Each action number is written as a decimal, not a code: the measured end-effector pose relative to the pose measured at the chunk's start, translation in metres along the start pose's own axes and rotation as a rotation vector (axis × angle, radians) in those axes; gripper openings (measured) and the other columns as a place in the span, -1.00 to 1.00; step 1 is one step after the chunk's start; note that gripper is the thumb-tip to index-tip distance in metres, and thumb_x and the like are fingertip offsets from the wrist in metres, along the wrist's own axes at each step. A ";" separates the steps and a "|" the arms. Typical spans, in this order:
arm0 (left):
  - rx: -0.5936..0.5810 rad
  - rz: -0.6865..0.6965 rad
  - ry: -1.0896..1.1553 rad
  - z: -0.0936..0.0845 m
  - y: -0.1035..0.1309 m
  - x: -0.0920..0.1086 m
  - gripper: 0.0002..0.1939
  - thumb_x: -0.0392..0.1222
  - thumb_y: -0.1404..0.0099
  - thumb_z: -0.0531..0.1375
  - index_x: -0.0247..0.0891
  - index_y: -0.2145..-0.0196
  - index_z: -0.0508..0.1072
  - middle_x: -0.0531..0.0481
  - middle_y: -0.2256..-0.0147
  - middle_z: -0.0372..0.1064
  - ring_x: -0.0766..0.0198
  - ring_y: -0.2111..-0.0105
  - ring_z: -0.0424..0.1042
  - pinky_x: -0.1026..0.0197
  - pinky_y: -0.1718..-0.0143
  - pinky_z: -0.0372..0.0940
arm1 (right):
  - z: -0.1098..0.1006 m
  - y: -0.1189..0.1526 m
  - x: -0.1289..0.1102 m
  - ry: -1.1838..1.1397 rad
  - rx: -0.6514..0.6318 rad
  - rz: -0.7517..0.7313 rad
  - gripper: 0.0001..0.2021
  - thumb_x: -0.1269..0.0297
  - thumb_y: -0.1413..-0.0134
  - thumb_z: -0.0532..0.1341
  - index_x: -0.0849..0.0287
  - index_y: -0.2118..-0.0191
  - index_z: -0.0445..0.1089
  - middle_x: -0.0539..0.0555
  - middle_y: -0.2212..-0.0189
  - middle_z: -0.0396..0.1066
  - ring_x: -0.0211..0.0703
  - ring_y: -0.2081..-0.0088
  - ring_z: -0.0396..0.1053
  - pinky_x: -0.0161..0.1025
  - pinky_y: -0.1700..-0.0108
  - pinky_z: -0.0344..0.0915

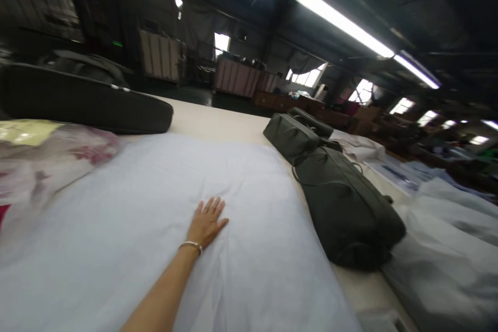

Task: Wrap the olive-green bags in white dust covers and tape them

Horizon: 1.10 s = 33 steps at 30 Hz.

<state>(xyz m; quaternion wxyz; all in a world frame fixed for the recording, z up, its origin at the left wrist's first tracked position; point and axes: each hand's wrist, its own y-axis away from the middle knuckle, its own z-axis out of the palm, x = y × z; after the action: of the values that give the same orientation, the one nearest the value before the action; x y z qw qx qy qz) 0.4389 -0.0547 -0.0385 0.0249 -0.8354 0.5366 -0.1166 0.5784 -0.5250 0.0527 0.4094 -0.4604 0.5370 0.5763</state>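
Note:
A large pale blue-white cloth or sheet spreads across the table top, with creases around my left hand. That hand lies palm down on it, fingers spread, a light bracelet on the wrist. It holds nothing. My right hand does not show. To the right of the sheet rests a dark green bag with thin handles, and a smaller dark bag sits just behind it.
At the left lie a long dark case or bag and crumpled clear plastic with yellow and red patches. Translucent sheeting covers the right side. Pale carts and pinkish bins stand farther back.

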 end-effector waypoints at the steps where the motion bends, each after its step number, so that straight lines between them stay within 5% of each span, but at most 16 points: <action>1: 0.011 -0.006 0.001 0.002 0.000 -0.002 -0.44 0.07 -0.39 0.01 -0.12 -0.28 0.16 -0.03 -0.32 0.02 0.07 -0.33 -0.03 -0.17 -0.31 -0.04 | 0.024 -0.007 -0.008 0.040 -0.057 -0.014 -0.78 -0.09 -0.09 0.21 -0.33 0.12 0.41 0.08 0.17 0.47 0.03 0.09 0.43 -0.08 0.27 0.44; 4: 0.032 -0.004 0.013 0.005 0.004 -0.003 -0.44 0.08 -0.39 0.03 -0.11 -0.28 0.16 -0.03 -0.32 0.02 0.06 -0.33 -0.02 -0.20 -0.31 -0.03 | 0.122 -0.011 -0.035 0.384 -0.324 -0.140 -0.79 0.03 0.27 0.40 -0.20 0.40 0.45 0.05 0.56 0.40 0.08 0.41 0.44 -0.02 0.35 0.42; 8: 0.037 0.021 0.065 0.008 0.007 -0.003 -0.41 0.10 -0.39 0.02 -0.12 -0.30 0.13 -0.04 -0.32 0.01 0.02 -0.33 -0.02 -0.24 -0.31 -0.02 | 0.299 -0.018 -0.055 0.554 -0.829 -0.337 -0.68 0.16 0.06 0.21 0.06 0.13 0.26 -0.07 0.52 0.39 -0.15 0.48 0.39 -0.18 0.40 0.37; 11: 0.037 0.022 0.128 0.011 0.006 -0.005 -0.39 0.12 -0.39 0.02 -0.14 -0.31 0.10 -0.06 -0.33 -0.02 -0.02 -0.34 -0.07 -0.29 -0.32 -0.05 | 0.402 -0.043 -0.047 0.714 -0.941 -0.355 -0.84 0.29 0.06 0.17 0.13 0.29 0.22 -0.07 0.53 0.39 -0.26 0.49 0.37 -0.32 0.46 0.32; 13: 0.033 0.011 0.164 0.012 0.006 -0.006 -0.38 0.15 -0.39 0.00 -0.13 -0.31 0.09 -0.06 -0.33 -0.03 -0.02 -0.34 -0.08 -0.29 -0.33 -0.08 | 0.442 -0.065 -0.033 0.800 -0.974 -0.345 -0.90 0.34 0.05 0.18 0.15 0.37 0.23 -0.07 0.55 0.38 -0.30 0.51 0.36 -0.37 0.49 0.29; 16: 0.028 -0.003 0.207 0.014 0.007 -0.006 -0.35 0.23 -0.39 -0.06 -0.09 -0.32 0.07 -0.03 -0.34 -0.05 0.00 -0.35 -0.11 -0.28 -0.34 -0.11 | 0.470 -0.092 -0.009 0.935 -0.999 -0.330 -0.90 0.39 0.10 0.23 0.16 0.44 0.26 -0.09 0.63 0.37 -0.31 0.56 0.35 -0.39 0.52 0.27; 21: 0.039 0.006 0.224 0.016 0.007 -0.005 -0.33 0.25 -0.38 -0.07 -0.07 -0.33 0.04 -0.04 -0.34 -0.05 -0.03 -0.34 -0.10 -0.29 -0.34 -0.09 | 0.489 -0.120 0.013 1.230 -0.934 -0.332 -0.79 0.36 0.27 0.38 0.16 0.60 0.29 -0.03 0.71 0.37 -0.20 0.59 0.38 -0.30 0.51 0.30; 26: 0.041 0.002 0.238 0.020 0.006 -0.006 -0.33 0.25 -0.38 -0.07 -0.07 -0.33 0.05 -0.04 -0.34 -0.04 -0.03 -0.35 -0.12 -0.29 -0.34 -0.10 | 0.486 -0.138 0.007 1.407 -0.778 -0.476 -0.57 0.10 0.52 0.52 0.18 0.49 0.38 0.19 0.42 0.53 0.12 0.22 0.49 -0.16 0.27 0.36; 31: 0.044 0.003 0.236 0.020 0.007 -0.006 -0.34 0.23 -0.38 -0.03 -0.07 -0.32 0.05 -0.04 -0.34 -0.04 -0.04 -0.35 -0.11 -0.30 -0.33 -0.10 | 0.458 -0.144 0.003 1.360 -0.716 -0.560 -0.53 -0.17 0.03 0.25 0.19 0.24 0.43 0.16 0.33 0.54 -0.01 0.23 0.48 -0.18 0.20 0.34; 33: 0.061 0.014 0.219 0.020 0.007 -0.006 -0.35 0.21 -0.38 -0.01 -0.07 -0.32 0.05 -0.04 -0.34 -0.03 -0.04 -0.34 -0.10 -0.30 -0.33 -0.09 | 0.447 -0.143 0.010 1.321 -0.655 -0.630 -0.46 -0.17 -0.06 0.18 0.18 0.03 0.38 0.23 0.08 0.49 0.06 0.02 0.41 -0.08 0.02 0.29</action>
<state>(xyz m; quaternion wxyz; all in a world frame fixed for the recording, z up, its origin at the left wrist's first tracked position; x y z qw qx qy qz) 0.4345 -0.0541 -0.0602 -0.0075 -0.8128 0.5380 -0.2234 0.6737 -0.0673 0.0083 -0.0054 -0.9331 0.3166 0.1704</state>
